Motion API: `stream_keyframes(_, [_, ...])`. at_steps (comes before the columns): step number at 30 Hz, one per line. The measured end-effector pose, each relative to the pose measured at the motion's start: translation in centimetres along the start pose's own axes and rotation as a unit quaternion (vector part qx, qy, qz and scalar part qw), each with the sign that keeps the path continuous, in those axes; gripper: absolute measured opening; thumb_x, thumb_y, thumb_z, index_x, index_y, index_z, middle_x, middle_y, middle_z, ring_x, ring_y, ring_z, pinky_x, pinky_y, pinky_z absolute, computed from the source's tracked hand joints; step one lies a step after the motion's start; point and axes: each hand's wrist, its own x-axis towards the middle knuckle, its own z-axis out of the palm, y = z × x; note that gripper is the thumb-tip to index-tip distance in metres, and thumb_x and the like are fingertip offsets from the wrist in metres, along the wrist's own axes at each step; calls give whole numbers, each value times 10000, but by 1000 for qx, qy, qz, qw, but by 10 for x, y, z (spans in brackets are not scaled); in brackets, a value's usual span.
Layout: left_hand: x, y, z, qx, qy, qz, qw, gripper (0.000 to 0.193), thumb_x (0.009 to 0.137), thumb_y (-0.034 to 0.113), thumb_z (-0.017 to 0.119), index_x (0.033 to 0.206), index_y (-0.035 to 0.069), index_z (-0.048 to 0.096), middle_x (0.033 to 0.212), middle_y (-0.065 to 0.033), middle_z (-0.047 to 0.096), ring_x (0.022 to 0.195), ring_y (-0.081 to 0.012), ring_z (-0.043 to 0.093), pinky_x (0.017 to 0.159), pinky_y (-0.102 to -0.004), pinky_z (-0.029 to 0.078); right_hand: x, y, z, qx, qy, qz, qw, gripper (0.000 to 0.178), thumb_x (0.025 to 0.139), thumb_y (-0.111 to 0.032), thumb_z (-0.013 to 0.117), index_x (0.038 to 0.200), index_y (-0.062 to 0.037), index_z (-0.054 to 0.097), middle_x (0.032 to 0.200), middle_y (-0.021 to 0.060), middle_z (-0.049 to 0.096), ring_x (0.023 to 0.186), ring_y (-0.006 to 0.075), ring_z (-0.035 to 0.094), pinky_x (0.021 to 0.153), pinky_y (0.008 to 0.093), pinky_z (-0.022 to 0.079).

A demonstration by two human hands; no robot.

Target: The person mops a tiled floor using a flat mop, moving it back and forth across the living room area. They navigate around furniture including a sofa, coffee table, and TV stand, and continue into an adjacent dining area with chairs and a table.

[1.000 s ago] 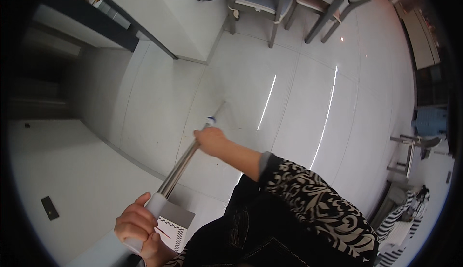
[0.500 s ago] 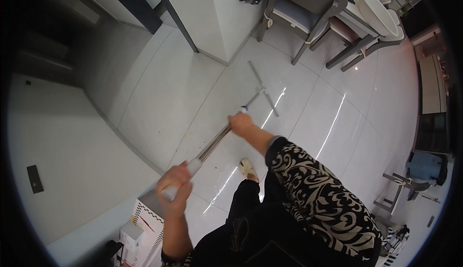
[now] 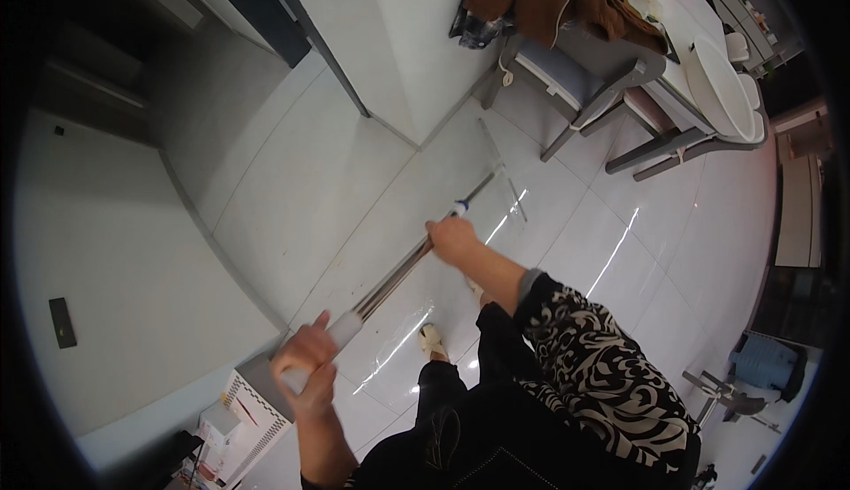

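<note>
A floor squeegee with a metal pole (image 3: 396, 279) slants across the floor in front of me. Its thin grey crossbar (image 3: 516, 200) rests on the tiles at the far end, blurred by motion. My left hand (image 3: 305, 362) is closed round the white grip (image 3: 343, 329) at the near end, a little smeared, with its thumb pointing up. Farther along, my right hand (image 3: 453, 240) wraps the pole just short of a blue and white collar (image 3: 460, 208). Small dark specks lie on the floor beside the pole.
Beyond the crossbar stand a grey chair (image 3: 567, 74) draped with a brown garment (image 3: 611, 7) and a white table (image 3: 691, 92). A wall corner (image 3: 418, 140) juts out ahead. A white wall (image 3: 124, 251) and boxes (image 3: 243, 415) are at my left. A blue container (image 3: 763, 364) stands at the right.
Both hands have shifted slightly, and the crossbar has moved a little right. My view has turned, so the chair and table appear lower. My feet have stepped, and a second shoe now shows.
</note>
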Motion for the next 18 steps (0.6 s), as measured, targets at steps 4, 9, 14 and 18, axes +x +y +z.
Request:
stream_keyframes(4, [38,-70,50,-15,47,-30,998,211,648,-67,579,606,87,441,687,-37,511,725,-197,511,1017,-519,336,61,72,-5,-39,3,19,999,138,777,-154,589,897,-89,609,782,145,641,778,331,644,622,445,513])
stream_keyframes(9, [40,-76,72,13,99,-54,994,217,664,-95,530,628,91,424,704,-36,502,764,-213,514,1010,-523,336,78,90,9,-8,-21,-11,1000,149,801,-141,554,915,-98,641,858,139,661,842,323,651,671,432,524])
stream_keyframes(14, [4,-16,63,60,181,-50,980,209,619,-26,546,627,108,386,669,-34,445,696,-193,459,930,-476,376,45,35,29,39,-67,-93,993,153,791,-145,542,908,-74,610,795,167,654,810,343,650,665,455,519])
stream_keyframes(18, [-10,43,66,92,194,-36,976,217,606,29,533,617,116,335,602,-16,365,629,-166,380,907,-444,376,9,-17,21,89,-105,-171,976,156,776,-148,564,902,-64,600,809,175,651,806,350,645,673,462,506])
